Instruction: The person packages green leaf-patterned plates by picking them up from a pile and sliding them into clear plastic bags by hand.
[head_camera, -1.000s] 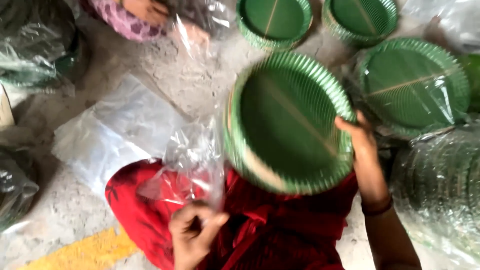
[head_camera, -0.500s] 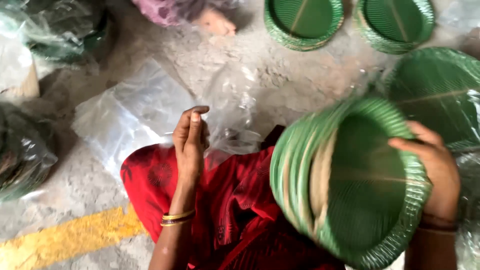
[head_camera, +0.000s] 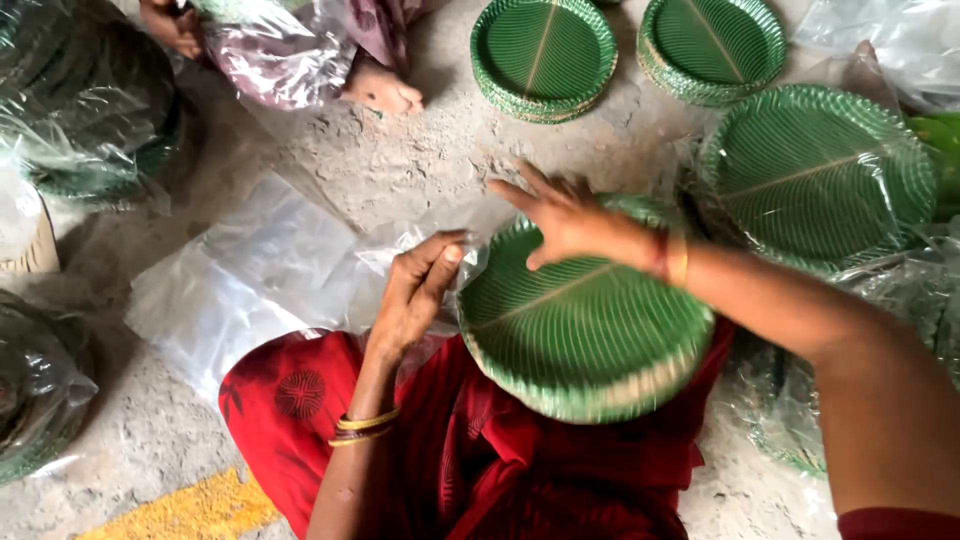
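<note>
A stack of green leaf-patterned paper plates (head_camera: 585, 335) lies face up on my lap, over my red clothing (head_camera: 470, 460). My right hand (head_camera: 565, 218) rests on the stack's far rim, fingers spread and nothing gripped. My left hand (head_camera: 418, 292), with gold bangles at the wrist, is curled at the stack's left edge. Its fingers pinch the rim of a clear plastic bag (head_camera: 395, 245), which crumples against the plates.
Two bare plate stacks (head_camera: 543, 55) (head_camera: 712, 45) sit at the top and a film-covered stack (head_camera: 820, 170) at the right. Bagged stacks (head_camera: 90, 110) (head_camera: 30, 390) line the left. Flat plastic bags (head_camera: 250, 280) lie on the concrete. Another person's foot (head_camera: 385, 90) is at the top.
The plate stack was held on edge at my right and now lies flat on my lap. My right hand moved onto its top. My left hand dropped to the bag beside the stack.
</note>
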